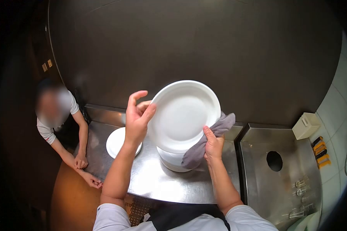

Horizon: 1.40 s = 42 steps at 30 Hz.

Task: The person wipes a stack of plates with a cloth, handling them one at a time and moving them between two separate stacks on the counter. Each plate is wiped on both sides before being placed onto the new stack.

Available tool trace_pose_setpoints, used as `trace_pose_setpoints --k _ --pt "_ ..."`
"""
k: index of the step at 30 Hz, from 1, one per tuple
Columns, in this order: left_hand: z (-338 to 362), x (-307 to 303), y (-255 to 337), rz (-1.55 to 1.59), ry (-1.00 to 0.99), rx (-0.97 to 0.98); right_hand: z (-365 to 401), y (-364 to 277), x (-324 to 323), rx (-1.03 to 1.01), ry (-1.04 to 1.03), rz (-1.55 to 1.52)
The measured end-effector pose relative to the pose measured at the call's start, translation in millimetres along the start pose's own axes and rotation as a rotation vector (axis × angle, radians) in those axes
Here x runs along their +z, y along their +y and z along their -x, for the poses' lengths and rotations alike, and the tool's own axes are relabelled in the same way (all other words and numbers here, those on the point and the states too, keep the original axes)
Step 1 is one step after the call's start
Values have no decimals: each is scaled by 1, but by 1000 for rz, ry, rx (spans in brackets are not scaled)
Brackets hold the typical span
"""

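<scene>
A round white plate [184,117] is raised above the steel counter, tilted so that its inner face shows. At its left rim is my left hand [137,119], thumb and a finger pinching the edge while the index finger stands away. My right hand [213,144] grips a grey-purple cloth [196,154] against the plate's lower right rim, thumb on top. Beneath the raised plate, a stack of white plates [173,164] rests on the counter, partly hidden. Beside my left forearm lie more white plates [115,144], partly covered by that arm.
Another person [61,115] leans on the left end of the steel counter [154,184]. On the right is a steel sink basin [258,161] with a dark round hole and several glasses [302,188]. A cream container [306,126] and orange-and-black handled tools [320,152] are at the tiled wall.
</scene>
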<state>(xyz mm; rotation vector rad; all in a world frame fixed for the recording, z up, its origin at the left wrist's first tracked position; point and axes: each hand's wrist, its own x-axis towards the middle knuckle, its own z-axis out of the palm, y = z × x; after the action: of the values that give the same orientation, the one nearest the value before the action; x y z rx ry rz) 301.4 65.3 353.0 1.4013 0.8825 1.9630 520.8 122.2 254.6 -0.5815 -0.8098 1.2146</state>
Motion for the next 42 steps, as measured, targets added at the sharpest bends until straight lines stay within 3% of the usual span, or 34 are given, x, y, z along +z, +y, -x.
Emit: trace_pose_setpoints --k 2,3,4,5,7,14,17,19,22,23,25,29,30,31,34,37,42 --pt "36 11 -9 20 46 -7 3 0 11 2 73 -62" --pt "57 10 -37 -281 110 112 5 2 14 35 46 -72" --pt "72 24 -37 -298 246 123 11 7 14 69 19 -84" --pt "76 25 -49 -20 363 97 17 13 13 101 -12 -93" --pt "76 6 -55 -77 358 67 15 25 6 99 -131 19" --pt "71 -49 17 -561 -41 132 -23 -24 3 28 -634 450" --pt "57 -46 46 -702 -190 109 -40 -73 42 -141 -790 1002" --pt "53 -39 66 -836 -295 46 -35 -105 79 -353 -1040 1056" --pt "57 -43 56 -785 -384 -18 -20 -114 113 -671 -1158 907" --pt "58 -48 47 -760 -404 -34 -15 -113 120 -572 -1078 696" --pt "73 -61 33 -619 -279 -211 -5 -111 128 -365 -902 285" --pt "115 -137 -13 -332 174 -338 -7 -103 66 -363 -624 302" --pt "128 -161 -26 -296 330 -342 -3 -101 44 -397 -528 474" --pt "141 -183 -40 -258 487 -345 6 -89 33 -292 -344 359" --pt "171 -232 -85 -348 945 -309 17 -44 -23 -37 -109 303" --pt "178 -253 -109 -464 1188 -318 37 -21 -49 71 -200 397" --pt "174 -261 -136 -460 1263 -350 47 -18 -58 100 -182 292"
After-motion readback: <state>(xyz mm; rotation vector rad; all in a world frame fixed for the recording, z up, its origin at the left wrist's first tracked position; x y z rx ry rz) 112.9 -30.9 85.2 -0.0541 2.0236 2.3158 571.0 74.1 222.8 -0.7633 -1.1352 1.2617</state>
